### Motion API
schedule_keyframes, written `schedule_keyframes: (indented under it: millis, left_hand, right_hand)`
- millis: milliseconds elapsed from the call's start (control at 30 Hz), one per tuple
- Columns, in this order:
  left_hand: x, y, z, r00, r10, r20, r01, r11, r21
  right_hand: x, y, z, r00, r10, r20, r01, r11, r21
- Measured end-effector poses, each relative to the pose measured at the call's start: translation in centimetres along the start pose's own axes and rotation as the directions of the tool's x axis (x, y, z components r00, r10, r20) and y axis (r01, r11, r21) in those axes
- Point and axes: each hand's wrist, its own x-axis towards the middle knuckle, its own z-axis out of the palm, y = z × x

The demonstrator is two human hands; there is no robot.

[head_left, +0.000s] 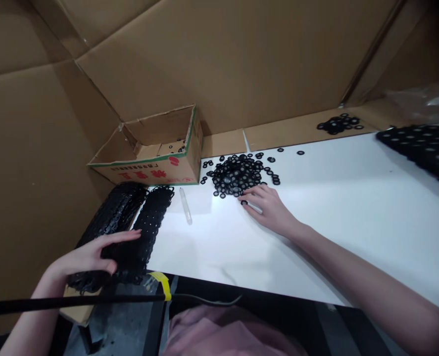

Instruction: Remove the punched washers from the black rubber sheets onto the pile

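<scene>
A heap of small black rings with pale centres (237, 170) lies on the white tabletop. My right hand (266, 207) reaches its near edge, thumb and fingers bent around one black ring (244, 202) at the fingertips. On the left, a black openwork strip (154, 212) lies flat, its holes in rows. My left hand (93, 254) rests over this strip and the roll beside it, with thumb and forefinger spread and nothing held between them. The bulky black roll of similar material (110, 212) lies partly under that hand.
A cardboard box (148, 170) with a few rings inside stands at the back left. A clear tube-like pen (185, 206) lies before it. More rings (338, 123) sit at the back right, near a black dotted sheet (427, 146). Cardboard walls (241, 64) enclose the table.
</scene>
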Motion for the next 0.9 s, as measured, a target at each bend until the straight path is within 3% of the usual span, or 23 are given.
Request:
schedule_keyframes:
  millis: [67, 133, 233, 333, 400, 533, 667, 733, 833, 900]
  left_hand:
    - [2.8, 0.3, 0.8, 0.973, -0.005, -0.233, 0.016, 0.999, 0.046]
    - [6.3, 0.1, 1.7, 0.875, 0.012, -0.483, 0.052, 0.992, 0.119]
    - [11.6, -0.6, 2.2, 0.746, 0.06, -0.663, 0.084, 0.98, 0.183]
    - [15.5, -1.4, 1.6, 0.688, 0.063, -0.723, 0.126, 0.971, 0.205]
    - [17.0, -1.7, 1.2, 0.674, 0.075, -0.735, 0.14, 0.964, 0.227]
    - [17.9, -2.0, 0.9, 0.642, 0.098, -0.76, 0.142, 0.959, 0.244]
    - [18.3, -1.9, 0.5, 0.552, 0.116, -0.825, 0.143, 0.962, 0.231]
    - [18.6, -1.4, 0.3, 0.527, 0.134, -0.839, 0.136, 0.961, 0.239]
    - [19.1, 0.6, 0.6, 0.54, 0.196, -0.819, 0.076, 0.957, 0.279]
    - [19.3, 2.9, 1.6, 0.581, 0.262, -0.77, -0.016, 0.95, 0.311]
  right_hand:
    - [0.0, 0.0, -0.1, 1.0, -0.002, -0.004, 0.002, 1.0, 0.008]
    - [0.0, 0.0, -0.1, 1.0, 0.0, -0.004, 0.0, 1.0, 0.015]
    - [0.0, 0.0, -0.1, 1.0, 0.001, -0.007, 0.0, 1.0, 0.022]
    - [0.0, 0.0, 0.0, 1.0, 0.003, -0.017, -0.002, 1.0, 0.029]
    - [0.0, 0.0, 0.0, 1.0, 0.008, -0.018, -0.007, 0.999, 0.032]
    - [0.0, 0.1, 0.1, 1.0, 0.01, -0.013, -0.009, 1.0, 0.024]
    - [0.1, 0.1, 0.1, 1.0, 0.015, -0.019, -0.015, 1.0, 0.0]
    - [0.2, 0.1, 0.0, 0.999, 0.026, -0.027, -0.026, 0.999, -0.02]
    - [0.4, 0.0, -0.5, 0.997, 0.055, -0.047, -0.058, 0.996, -0.062]
    - [0.8, 0.0, -0.8, 0.997, 0.064, -0.052, -0.069, 0.992, -0.101]
